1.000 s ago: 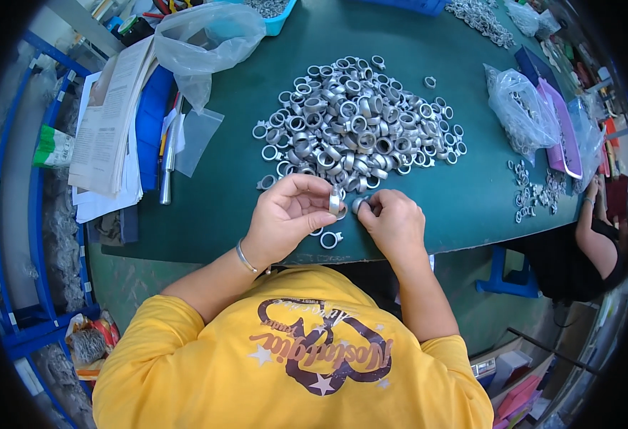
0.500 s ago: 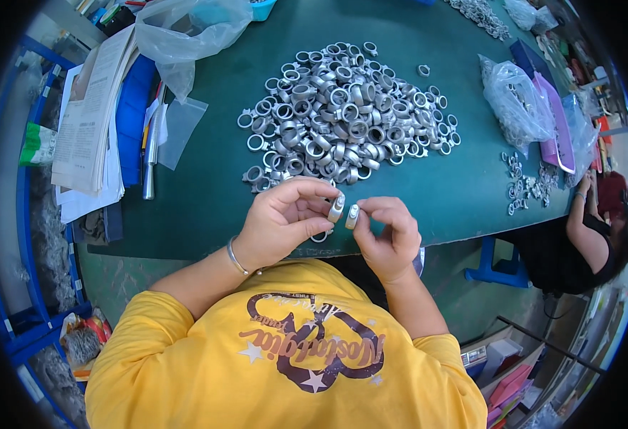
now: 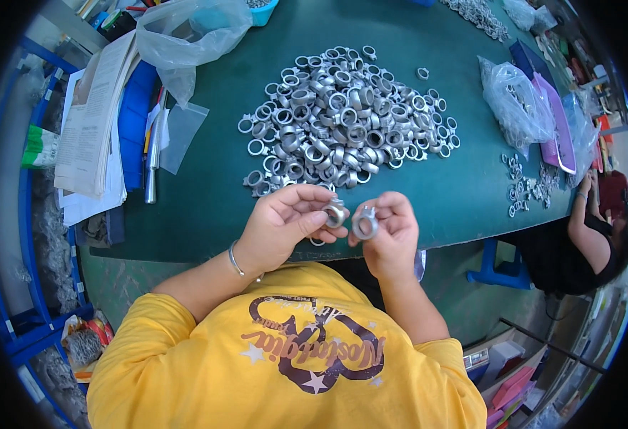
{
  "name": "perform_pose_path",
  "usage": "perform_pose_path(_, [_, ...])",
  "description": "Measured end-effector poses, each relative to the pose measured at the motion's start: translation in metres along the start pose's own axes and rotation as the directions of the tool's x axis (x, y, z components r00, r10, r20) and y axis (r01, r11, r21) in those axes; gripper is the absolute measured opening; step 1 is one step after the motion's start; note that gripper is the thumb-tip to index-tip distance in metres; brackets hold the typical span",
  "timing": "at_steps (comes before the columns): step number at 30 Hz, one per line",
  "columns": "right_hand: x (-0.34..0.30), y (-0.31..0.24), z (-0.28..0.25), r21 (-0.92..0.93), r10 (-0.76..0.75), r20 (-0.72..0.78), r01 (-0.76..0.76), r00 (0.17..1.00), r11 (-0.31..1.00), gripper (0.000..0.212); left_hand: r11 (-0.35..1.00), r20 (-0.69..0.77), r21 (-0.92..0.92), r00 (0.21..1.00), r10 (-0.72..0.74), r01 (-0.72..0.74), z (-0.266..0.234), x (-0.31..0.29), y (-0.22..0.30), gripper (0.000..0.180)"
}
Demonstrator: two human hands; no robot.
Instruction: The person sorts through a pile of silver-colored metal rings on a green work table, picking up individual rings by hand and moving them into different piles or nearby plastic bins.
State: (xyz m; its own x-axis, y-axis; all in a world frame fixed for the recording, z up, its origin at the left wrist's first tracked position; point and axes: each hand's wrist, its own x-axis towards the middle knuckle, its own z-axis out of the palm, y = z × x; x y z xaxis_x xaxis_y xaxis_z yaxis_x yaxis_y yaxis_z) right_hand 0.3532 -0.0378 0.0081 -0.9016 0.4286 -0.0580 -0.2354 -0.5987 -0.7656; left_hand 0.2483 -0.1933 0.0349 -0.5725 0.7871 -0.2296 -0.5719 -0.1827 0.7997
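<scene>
Left hand: the left hand (image 3: 285, 222) is raised just off the near edge of the bench (image 3: 257, 214), fingers curled and pinched on a small silver metal ring (image 3: 335, 212) held between thumb and fingertips; a thin bracelet (image 3: 235, 259) circles the wrist.
Right hand: the right hand (image 3: 389, 232) sits just beside the left, fingers closed round a second metal ring (image 3: 365, 224) — its open hole faces the camera.
The two rings: close together, almost touching, both above the bench's near edge and in front of the yellow shirt (image 3: 292, 357).
Pile: a broad heap of like silver rings (image 3: 346, 125) covers the middle of the bench, its nearest pieces just beyond the hands; one loose ring (image 3: 422, 73) lies apart toward the far edge.
Left edge of the bench: a stack of papers (image 3: 92, 121), a blue folder (image 3: 132, 121) and a metal rod (image 3: 151, 161) lie side by side, with a small clear bag (image 3: 182, 132) next to them.
Far left corner: a big crumpled clear plastic bag (image 3: 185, 36).
Right edge: a clear bag filled with metal parts (image 3: 521, 107), a purple tray (image 3: 557, 121) — and small loose parts (image 3: 525, 186) scattered near the corner.
Beyond the right edge: another person's arm (image 3: 578, 222), low beside the bench.
</scene>
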Motion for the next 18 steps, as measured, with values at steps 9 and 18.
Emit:
perform_pose_path(9, [0.036, -0.008, -0.016, -0.749, -0.17, -0.031, 0.09, 0.985, 0.656, 0.015, 0.736, -0.012, 0.595, 0.913, 0.408, -0.322, -0.026, 0.017, 0.02, 0.012])
perform_pose_path(18, [0.035, -0.006, -0.015, -0.939, -0.385, 0.292, 0.34, 0.875, 0.06, 0.016, -0.173, 0.296, 0.954, 0.854, 0.428, -0.244, -0.002, 0.053, 0.01, 0.014])
